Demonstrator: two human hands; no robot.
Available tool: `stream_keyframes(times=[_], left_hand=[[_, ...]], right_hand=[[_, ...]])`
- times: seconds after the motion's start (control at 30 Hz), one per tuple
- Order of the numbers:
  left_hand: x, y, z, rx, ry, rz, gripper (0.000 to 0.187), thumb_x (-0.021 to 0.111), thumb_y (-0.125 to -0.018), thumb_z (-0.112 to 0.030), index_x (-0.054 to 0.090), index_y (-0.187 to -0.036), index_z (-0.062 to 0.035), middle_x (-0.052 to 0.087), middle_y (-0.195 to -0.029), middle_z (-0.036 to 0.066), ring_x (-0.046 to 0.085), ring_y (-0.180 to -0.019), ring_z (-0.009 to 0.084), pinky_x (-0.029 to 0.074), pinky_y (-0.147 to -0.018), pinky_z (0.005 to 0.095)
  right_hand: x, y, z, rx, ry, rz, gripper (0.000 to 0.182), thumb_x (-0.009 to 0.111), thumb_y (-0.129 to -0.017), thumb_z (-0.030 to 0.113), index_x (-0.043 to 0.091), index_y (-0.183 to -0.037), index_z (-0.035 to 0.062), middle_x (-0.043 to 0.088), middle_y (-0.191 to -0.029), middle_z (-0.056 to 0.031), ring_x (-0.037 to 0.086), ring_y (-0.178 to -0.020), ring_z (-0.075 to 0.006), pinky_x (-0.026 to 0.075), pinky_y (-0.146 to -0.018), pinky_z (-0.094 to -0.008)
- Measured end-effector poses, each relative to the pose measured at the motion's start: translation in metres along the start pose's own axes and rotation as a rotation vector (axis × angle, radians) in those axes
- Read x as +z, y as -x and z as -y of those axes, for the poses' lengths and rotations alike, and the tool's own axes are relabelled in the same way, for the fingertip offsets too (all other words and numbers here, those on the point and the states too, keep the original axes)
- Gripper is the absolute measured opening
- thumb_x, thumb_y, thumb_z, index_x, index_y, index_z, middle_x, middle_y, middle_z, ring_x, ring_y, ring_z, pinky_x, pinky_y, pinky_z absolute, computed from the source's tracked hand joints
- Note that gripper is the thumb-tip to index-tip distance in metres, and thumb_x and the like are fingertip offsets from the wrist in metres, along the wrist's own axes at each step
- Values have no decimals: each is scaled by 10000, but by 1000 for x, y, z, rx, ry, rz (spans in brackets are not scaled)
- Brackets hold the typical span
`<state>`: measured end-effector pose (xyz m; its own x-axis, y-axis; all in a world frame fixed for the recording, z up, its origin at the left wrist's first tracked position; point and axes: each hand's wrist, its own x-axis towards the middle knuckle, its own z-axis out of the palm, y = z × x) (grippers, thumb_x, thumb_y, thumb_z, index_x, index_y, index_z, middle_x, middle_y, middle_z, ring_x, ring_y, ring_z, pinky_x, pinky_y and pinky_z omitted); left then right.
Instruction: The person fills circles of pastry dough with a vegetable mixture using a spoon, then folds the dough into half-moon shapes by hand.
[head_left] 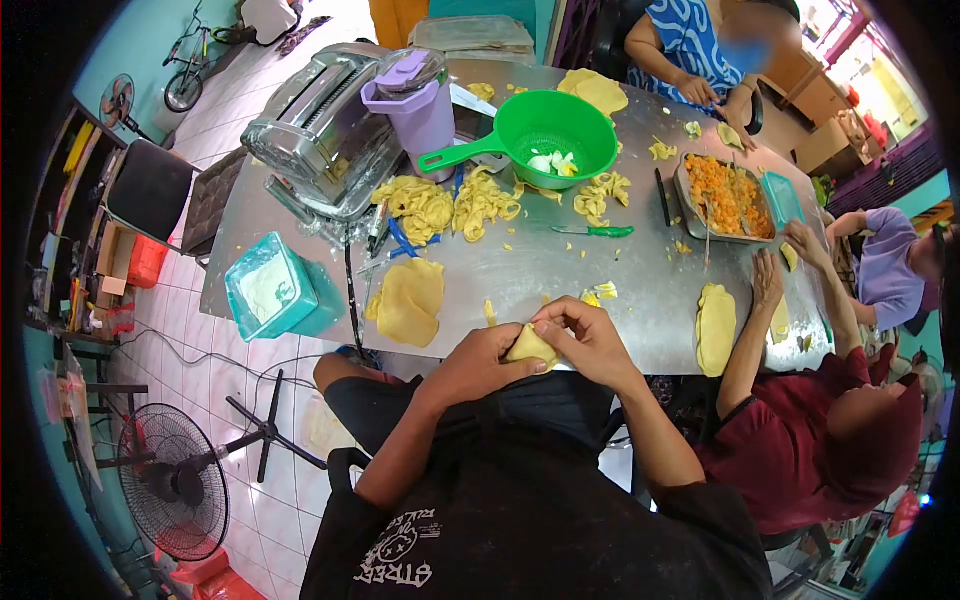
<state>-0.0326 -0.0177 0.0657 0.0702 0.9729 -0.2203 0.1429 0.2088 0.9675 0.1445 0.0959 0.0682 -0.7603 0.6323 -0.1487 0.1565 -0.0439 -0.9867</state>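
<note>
Both hands, left hand [480, 362] and right hand [592, 340], pinch a folded dough parcel [530, 347] at the table [560, 270] edge, 6 o'clock; fingers closed on its seam. Even pressure likely seals best.

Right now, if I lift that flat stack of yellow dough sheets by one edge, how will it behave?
The dough sheets would probably droop and stretch, since they look thin and lie limp on the metal table. Stacked layers may stick together or slide apart. Probably light, but easy to tear, judging by the ragged dough scraps nearby.
</note>
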Motion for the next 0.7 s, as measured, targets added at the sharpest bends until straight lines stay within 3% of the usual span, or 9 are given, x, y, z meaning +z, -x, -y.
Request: stream_keyframes(times=[0.07, 0.1, 0.4, 0.47, 0.6, 0.7], left_hand=[[1, 0, 1, -15, 0, -11, 401, 758, -897, -326, 646, -1060, 23, 668, -846, 100, 586, -770, 134, 478, -707, 323], [1, 0, 2, -14, 0, -13, 401, 758, -897, -326, 646, -1060, 23, 668, -846, 100, 586, -770, 134, 478, -707, 323], [1, 1, 2, 20, -6, -21, 384, 767, -892, -326, 637, -1012, 15, 647, -807, 90, 553, -739, 128, 462, -680, 329], [1, 1, 0, 14, -18, -15, 295, 775, -906, -246, 607, -913, -3, 556, -765, -20, 469, -737, 59, 406, -630, 274], [-1, 2, 0, 20, -11, -26, 290, 777, -903, -236, 616, -949, 0, 569, -784, -21, 474, -750, 57, 416, -644, 270], [1, -2, 13, 37, 52, -43, 271, 770, -908, -210, 617, -979, 2, 572, -811, -26, 478, -764, 55, 418, -653, 264]], right_hand=[[1, -1, -2, -97, 125, -33, 174, 691, -952, 189, 707, -1018, 28, 646, -902, -22, 565, -809, -92, 450, -715, -260], [2, -1, 0, -99, 126, -32, 174, 691, -952, 189, 707, -1018, 28, 646, -902, -22, 565, -809, -92, 450, -715, -260], [2, -2, 8, -119, 219, -8, 170, 680, -948, 178, 694, -1007, 19, 655, -904, -72, 594, -784, -154, 458, -685, -280], [4, 0, 20, -173, 420, -28, 154, 657, -953, 143, 686, -1019, 7, 662, -915, -116, 638, -800, -225, 490, -700, -315], [13, 1, 17, -356, 488, -122, 140, 609, -965, 80, 679, -1032, -21, 673, -965, -175, 676, -893, -322, 528, -797, -369], [17, -1, 16, -338, 423, -164, 147, 620, -960, 81, 690, -1037, -23, 682, -984, -167, 681, -898, -302, 527, -802, -354]])
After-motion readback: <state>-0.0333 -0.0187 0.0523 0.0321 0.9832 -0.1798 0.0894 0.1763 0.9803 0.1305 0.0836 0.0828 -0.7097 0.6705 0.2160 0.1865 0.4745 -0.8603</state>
